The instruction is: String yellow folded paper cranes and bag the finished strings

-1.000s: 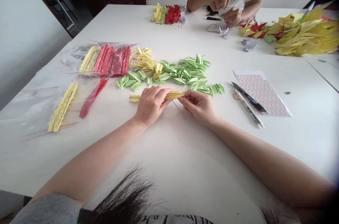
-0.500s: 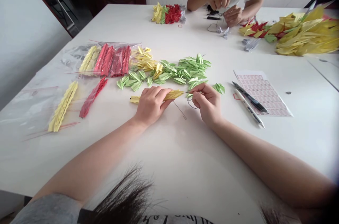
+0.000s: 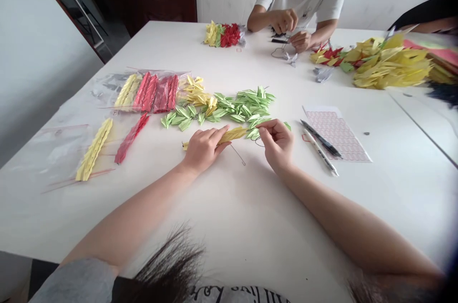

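Observation:
My left hand [image 3: 203, 149] is closed around a bundle of folded yellow paper pieces [image 3: 234, 134], whose two ends stick out on either side of it. At the bundle's right end my right hand [image 3: 277, 143] pinches a thin dark thread, and a loop of that thread hangs by the fingers. A thin wire-like piece with a small loop at its end [image 3: 239, 156] lies on the table between my hands. Just beyond them spreads a pile of folded green paper pieces [image 3: 252, 105], with loose yellow pieces [image 3: 195, 90] at its left.
To the left, plastic bags [image 3: 102, 90] hold yellow and red paper strips. A yellow strip [image 3: 93, 150] and a red strip [image 3: 131, 138] lie nearer. At right are a label sheet [image 3: 343, 136] and pens [image 3: 320, 150]. Across the table [image 3: 229, 226] a co-worker [image 3: 296, 2] handles thread.
My head view has shifted, so the scene sits slightly lower and the right side has moved leftward. Both hands keep their holds on the yellow bundle and the thread.

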A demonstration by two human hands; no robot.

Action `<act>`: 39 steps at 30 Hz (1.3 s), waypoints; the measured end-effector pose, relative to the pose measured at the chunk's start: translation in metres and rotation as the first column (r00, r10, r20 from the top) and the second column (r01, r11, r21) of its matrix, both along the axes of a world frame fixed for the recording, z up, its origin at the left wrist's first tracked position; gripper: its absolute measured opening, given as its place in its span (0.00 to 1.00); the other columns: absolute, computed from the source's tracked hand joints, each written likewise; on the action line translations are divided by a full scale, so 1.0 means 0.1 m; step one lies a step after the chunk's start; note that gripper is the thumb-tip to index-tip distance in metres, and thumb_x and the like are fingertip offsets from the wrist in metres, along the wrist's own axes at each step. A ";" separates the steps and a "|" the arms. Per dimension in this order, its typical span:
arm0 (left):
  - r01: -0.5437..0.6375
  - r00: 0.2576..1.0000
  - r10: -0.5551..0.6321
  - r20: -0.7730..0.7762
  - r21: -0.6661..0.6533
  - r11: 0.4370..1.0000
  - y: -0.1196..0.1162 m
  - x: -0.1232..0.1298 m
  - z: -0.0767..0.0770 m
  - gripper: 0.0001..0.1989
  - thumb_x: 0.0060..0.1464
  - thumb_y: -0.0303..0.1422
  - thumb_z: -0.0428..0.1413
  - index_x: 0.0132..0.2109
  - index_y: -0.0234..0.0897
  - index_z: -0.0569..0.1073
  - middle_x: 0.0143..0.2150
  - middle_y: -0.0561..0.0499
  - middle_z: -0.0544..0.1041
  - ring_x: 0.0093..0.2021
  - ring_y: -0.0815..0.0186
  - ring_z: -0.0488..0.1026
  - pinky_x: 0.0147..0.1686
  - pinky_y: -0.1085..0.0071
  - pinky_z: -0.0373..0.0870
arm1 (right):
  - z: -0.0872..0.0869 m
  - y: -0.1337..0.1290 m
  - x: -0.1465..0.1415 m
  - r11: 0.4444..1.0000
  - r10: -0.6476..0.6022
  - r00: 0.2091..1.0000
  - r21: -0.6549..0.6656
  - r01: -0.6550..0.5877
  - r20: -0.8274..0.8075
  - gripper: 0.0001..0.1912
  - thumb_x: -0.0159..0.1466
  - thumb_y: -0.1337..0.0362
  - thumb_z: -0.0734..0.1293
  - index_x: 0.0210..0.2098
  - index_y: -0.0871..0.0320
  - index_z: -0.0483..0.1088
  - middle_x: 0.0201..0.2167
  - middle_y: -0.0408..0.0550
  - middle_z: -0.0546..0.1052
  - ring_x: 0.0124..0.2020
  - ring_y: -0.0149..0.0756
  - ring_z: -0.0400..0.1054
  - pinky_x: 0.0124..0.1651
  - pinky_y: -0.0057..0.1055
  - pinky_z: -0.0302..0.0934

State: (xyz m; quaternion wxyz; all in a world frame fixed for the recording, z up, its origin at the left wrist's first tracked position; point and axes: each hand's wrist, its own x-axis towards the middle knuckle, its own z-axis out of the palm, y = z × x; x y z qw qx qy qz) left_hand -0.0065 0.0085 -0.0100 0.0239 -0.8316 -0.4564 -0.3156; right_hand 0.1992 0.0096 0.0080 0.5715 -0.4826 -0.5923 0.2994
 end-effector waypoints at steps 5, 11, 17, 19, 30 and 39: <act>-0.055 0.998 0.054 -0.016 -0.057 0.997 0.01 0.00 0.05 0.22 0.59 0.41 0.60 0.57 0.36 0.75 0.38 0.46 0.83 0.35 0.60 0.79 0.37 0.67 0.68 | 0.05 0.05 0.10 1.000 0.012 0.993 0.020 -0.014 0.121 0.03 0.60 0.64 0.65 0.32 0.56 0.70 0.16 0.34 0.53 0.18 0.27 0.46 0.24 0.28 0.45; 0.025 0.997 -0.037 -0.065 -0.175 0.984 0.04 -0.09 0.28 0.23 0.61 0.42 0.58 0.60 0.39 0.72 0.47 0.45 0.82 0.38 0.61 0.81 0.35 0.69 0.72 | 0.37 -0.04 0.30 0.997 0.071 0.893 -0.017 -0.071 0.444 0.04 0.59 0.65 0.64 0.30 0.56 0.70 0.16 0.34 0.53 0.19 0.26 0.48 0.25 0.27 0.47; 0.147 0.969 -0.193 -0.156 -0.264 0.953 -0.11 -0.28 0.32 0.19 0.61 0.35 0.58 0.58 0.40 0.73 0.50 0.46 0.81 0.46 0.60 0.80 0.44 0.67 0.76 | 0.41 -0.46 0.59 0.999 0.041 0.790 -0.014 -0.041 0.611 0.06 0.61 0.64 0.63 0.31 0.56 0.71 0.15 0.35 0.56 0.18 0.27 0.51 0.25 0.27 0.51; 0.159 0.967 -0.202 -0.152 -0.257 0.953 -0.17 -0.33 0.29 0.17 0.62 0.34 0.56 0.57 0.40 0.74 0.49 0.46 0.82 0.45 0.60 0.81 0.44 0.65 0.77 | 0.37 -0.58 0.66 0.998 0.064 0.764 -0.043 -0.048 0.641 0.07 0.63 0.63 0.62 0.33 0.55 0.72 0.15 0.35 0.57 0.17 0.27 0.52 0.24 0.26 0.51; 0.147 0.953 -0.218 -0.210 -0.308 0.940 -0.38 -0.56 0.31 0.30 0.57 0.40 0.62 0.64 0.38 0.67 0.53 0.44 0.79 0.52 0.56 0.77 0.51 0.60 0.74 | 0.30 -0.84 0.92 0.987 0.157 0.441 -0.156 -0.039 0.884 0.15 0.69 0.60 0.59 0.41 0.55 0.77 0.40 0.51 0.78 0.21 0.30 0.66 0.22 0.31 0.54; 0.087 0.996 -0.094 0.003 -0.399 0.913 -0.46 -0.80 0.22 0.22 0.56 0.42 0.61 0.56 0.40 0.74 0.52 0.44 0.78 0.52 0.56 0.75 0.53 0.57 0.74 | 0.33 -0.53 0.58 0.976 0.074 0.432 0.025 -0.219 0.899 0.20 0.67 0.52 0.65 0.55 0.52 0.72 0.55 0.54 0.75 0.55 0.52 0.68 0.61 0.54 0.55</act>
